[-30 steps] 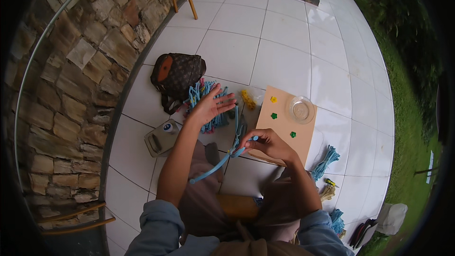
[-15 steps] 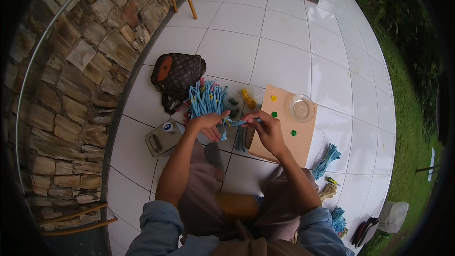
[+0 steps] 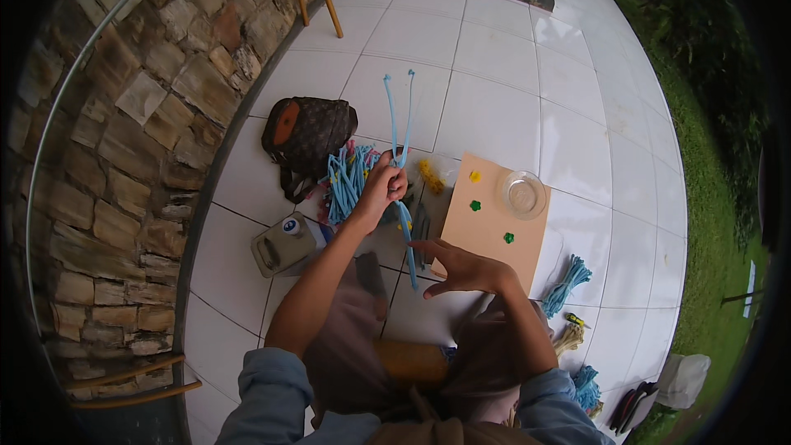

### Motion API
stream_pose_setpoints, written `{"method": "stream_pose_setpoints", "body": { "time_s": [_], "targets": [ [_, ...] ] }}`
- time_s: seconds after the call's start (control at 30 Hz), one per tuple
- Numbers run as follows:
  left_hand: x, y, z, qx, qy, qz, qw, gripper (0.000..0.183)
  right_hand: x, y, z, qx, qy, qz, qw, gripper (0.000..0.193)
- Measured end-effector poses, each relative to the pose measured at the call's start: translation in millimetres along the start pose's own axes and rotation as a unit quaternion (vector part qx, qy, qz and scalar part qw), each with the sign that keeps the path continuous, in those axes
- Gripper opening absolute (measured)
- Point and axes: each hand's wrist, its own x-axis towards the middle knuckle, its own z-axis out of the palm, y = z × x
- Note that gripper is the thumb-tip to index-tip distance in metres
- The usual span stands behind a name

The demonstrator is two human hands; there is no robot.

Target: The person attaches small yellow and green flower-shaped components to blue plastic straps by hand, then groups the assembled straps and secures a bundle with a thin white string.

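Note:
My left hand is closed in a fist around a light-blue cord. Two thin strands with knotted tips stick out beyond the fist, and a thicker doubled length hangs on the near side. A small yellow piece shows on that hanging part. My right hand is open beside the hanging end, thumb and fingers spread, its fingertips close to the cord; whether they touch it I cannot tell. Behind my left hand lies a pile of similar blue cords with yellow and pink bits among them.
A tan board carries yellow and green flower-shaped pieces and a clear glass dish. A bag of yellow pieces, a brown backpack and a metal tin stand around. Blue cord bundles lie right; a stone wall borders the left.
My left hand has risen and closed around the cord, whose strands now stretch away from me. My right hand has let go, opened and come nearer to me.

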Motion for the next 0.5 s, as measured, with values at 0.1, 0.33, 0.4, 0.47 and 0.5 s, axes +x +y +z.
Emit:
{"method": "stream_pose_setpoints", "body": {
  "time_s": [0.1,0.33,0.4,0.47,0.5],
  "targets": [
    [-17.1,7.4,21.1,0.240,-0.005,0.067,0.968,0.033,9.2,-3.2,-21.7,0.009,0.028,0.083,0.996,0.056],
    [-35.9,-8.0,57.3,0.603,-0.017,0.140,0.785,0.032,17.5,21.5,-37.2,0.453,0.345,-0.019,0.822,0.047],
    [-37.3,-8.3,61.0,0.611,-0.001,0.156,0.776,0.024,14.4,24.6,-39.0,0.494,0.397,-0.002,0.773,0.035],
    [-34.2,-10.5,55.0,0.536,0.004,0.169,0.827,0.024,12.4,27.3,-39.8,0.489,0.412,-0.016,0.769,0.029],
    [-33.7,-11.7,53.7,0.487,0.023,0.121,0.864,0.031,10.3,26.1,-40.5,0.491,0.399,-0.021,0.774,0.028]
  ]
}}
